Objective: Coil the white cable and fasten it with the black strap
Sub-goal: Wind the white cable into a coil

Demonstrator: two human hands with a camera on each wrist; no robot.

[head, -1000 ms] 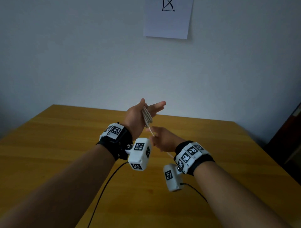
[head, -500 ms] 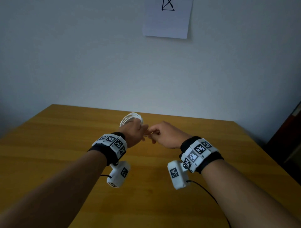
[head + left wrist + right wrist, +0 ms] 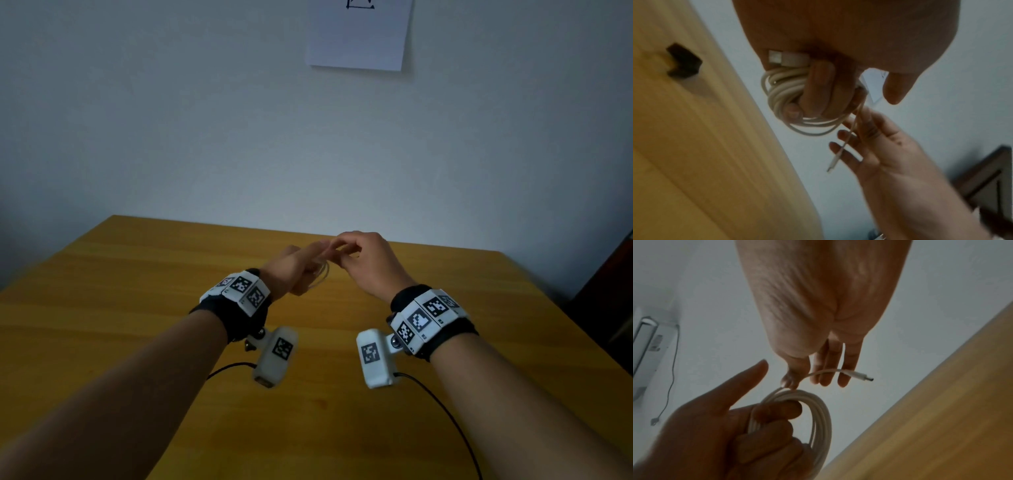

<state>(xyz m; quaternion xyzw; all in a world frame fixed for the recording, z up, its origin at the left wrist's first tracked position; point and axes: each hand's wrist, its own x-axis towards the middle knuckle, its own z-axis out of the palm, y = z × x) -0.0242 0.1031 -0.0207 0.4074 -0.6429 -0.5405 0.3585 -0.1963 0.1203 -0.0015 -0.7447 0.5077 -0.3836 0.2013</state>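
Note:
The white cable (image 3: 781,91) is wound into a coil, and my left hand (image 3: 298,270) grips it with fingers curled through the loops (image 3: 822,415). Its flat USB plug (image 3: 785,59) lies against the left palm. My right hand (image 3: 363,263) is just right of the left, above the table. It pinches the cable's short free end between thumb and fingers (image 3: 818,373), and the small round plug (image 3: 861,375) sticks out past them. A small black piece, apparently the strap (image 3: 683,60), lies on the table; the head view does not show it.
The wooden table (image 3: 137,308) runs back to a pale wall with a paper sheet (image 3: 356,34) on it. Dark furniture (image 3: 609,308) stands at the right edge. Black wires (image 3: 445,411) from the wrist cameras trail over the near tabletop.
My left hand went from upright with straight fingers to curled round the coil and turned over. My right hand rose from below and moved over beside it, keeping the free end.

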